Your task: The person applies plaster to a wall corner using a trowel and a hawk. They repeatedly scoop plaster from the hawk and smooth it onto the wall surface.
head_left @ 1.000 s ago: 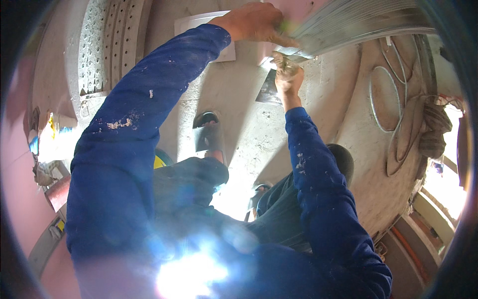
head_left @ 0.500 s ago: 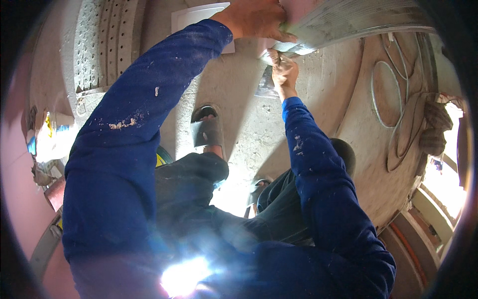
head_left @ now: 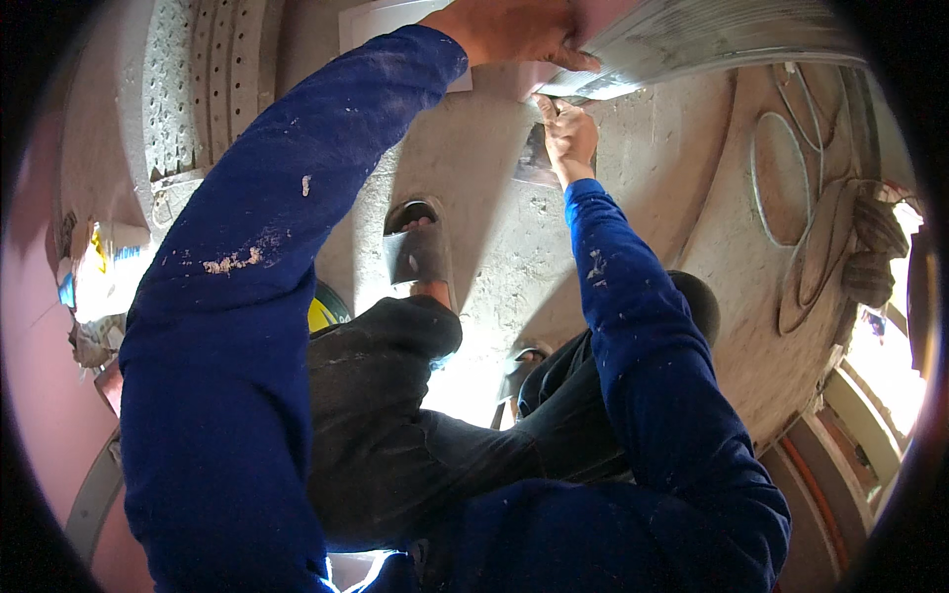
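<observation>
At the top, my left hand (head_left: 514,35) is closed against the near end of a grey ribbed panel (head_left: 722,44). Its thumb lies along the panel's edge; the other fingers are mostly hidden, and so is whatever they grip. Just below that edge, my right hand (head_left: 570,138) is closed with its fingers curled, thumb and forefinger up at the panel's lower corner. What it pinches is too small to make out. A dark, shiny flat piece (head_left: 534,163) lies on the floor beside my right hand.
A white sheet (head_left: 366,25) is behind my left wrist. Perforated grey boards (head_left: 203,89) stand at the far left. A looped cable (head_left: 756,188) and a rolled brown cloth (head_left: 875,247) lie at the right. Both sandalled feet (head_left: 417,242) are on the concrete floor (head_left: 494,227).
Both hands have shifted slightly right along the panel's edge, and the left sits a little higher. The bright glare low in the view has mostly gone.
</observation>
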The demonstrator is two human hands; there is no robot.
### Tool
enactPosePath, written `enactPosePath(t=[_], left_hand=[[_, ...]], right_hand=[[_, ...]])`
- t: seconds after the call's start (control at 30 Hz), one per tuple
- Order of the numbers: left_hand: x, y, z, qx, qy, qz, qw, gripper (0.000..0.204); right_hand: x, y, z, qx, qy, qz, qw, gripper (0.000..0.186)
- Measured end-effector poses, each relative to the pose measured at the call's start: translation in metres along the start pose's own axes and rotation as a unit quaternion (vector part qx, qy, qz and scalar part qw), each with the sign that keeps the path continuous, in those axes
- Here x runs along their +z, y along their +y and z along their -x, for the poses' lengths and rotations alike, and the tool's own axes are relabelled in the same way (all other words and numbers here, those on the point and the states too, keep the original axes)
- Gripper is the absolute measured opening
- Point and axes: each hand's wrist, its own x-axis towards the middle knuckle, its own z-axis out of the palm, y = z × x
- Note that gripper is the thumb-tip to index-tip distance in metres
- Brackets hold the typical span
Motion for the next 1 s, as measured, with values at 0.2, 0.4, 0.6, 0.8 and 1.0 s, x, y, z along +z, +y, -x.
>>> enactPosePath(t=[0.2,0.4,0.6,0.8,1.0], left_hand=[[0.0,-0.002,0.003,0.007,0.03,0.04,0.999,0.046],[0.007,-0.004,0.004,0.018,0.009,0.022,1.0,0.042],[0.017,-0.012,0.008,0.081,0.045,-0.032,0.995,0.036],[0.014,-0.007,0.009,0.055,0.031,-0.007,0.998,0.038],[0.003,-0.003,0.004,0.026,-0.015,0.011,0.999,0.045]], right_hand=[[0.008,0.001,0.008,-0.003,-0.014,-0.004,1.0,0.051],[0.026,-0.004,0.007,0.057,-0.091,-0.073,0.992,0.039],[0.022,-0.008,-0.005,0.057,-0.075,-0.079,0.992,0.037],[0.026,-0.009,0.002,0.034,-0.053,-0.002,0.998,0.041],[0.021,-0.007,0.002,0.037,-0.061,0.024,0.997,0.044]])
